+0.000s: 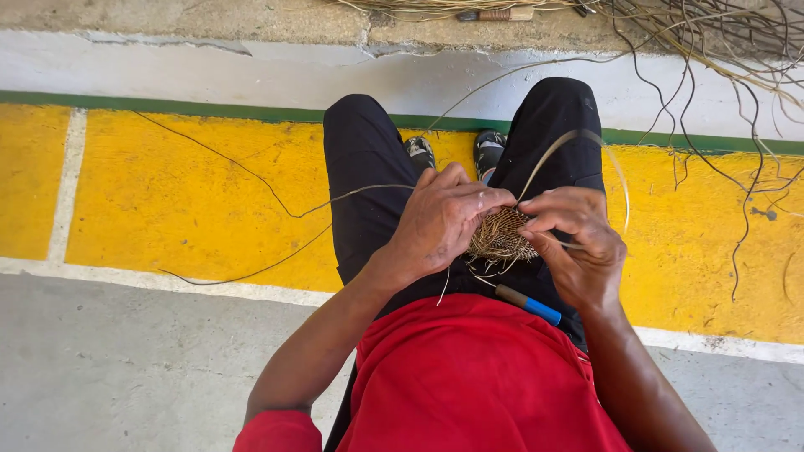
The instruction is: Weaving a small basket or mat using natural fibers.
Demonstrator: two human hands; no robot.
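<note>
Head view looks down on a seated person's lap, and far to the left the yellow painted curb (167, 201) drops to grey pavement (126, 368), with long loose strands (251, 180) trailing across the paint well apart from the work. Moving inward, the left hand (440, 222) curls over the top and near side of a small woven disc (501, 234), fingers closed down on it, seemingly to pin it flat against the black trousers (364, 167) so the weave cannot turn. That disc sits between both hands, over the thighs, its frayed ends poking out below. Just under it a tool with a blue handle (529, 305) lies on the lap against the red shirt (477, 377), within easy reach of either hand. Next, the right hand (578, 247) pinches a thin flat strip (586, 146) at the disc's right edge; the strip arcs up over the knee and back down, held in a loose loop, probably to keep it from kinking. Further right the curb continues, and a tangle of dry vines (720, 75) hangs from the upper corner, close to the right knee, so free room lies mostly to the left.
</note>
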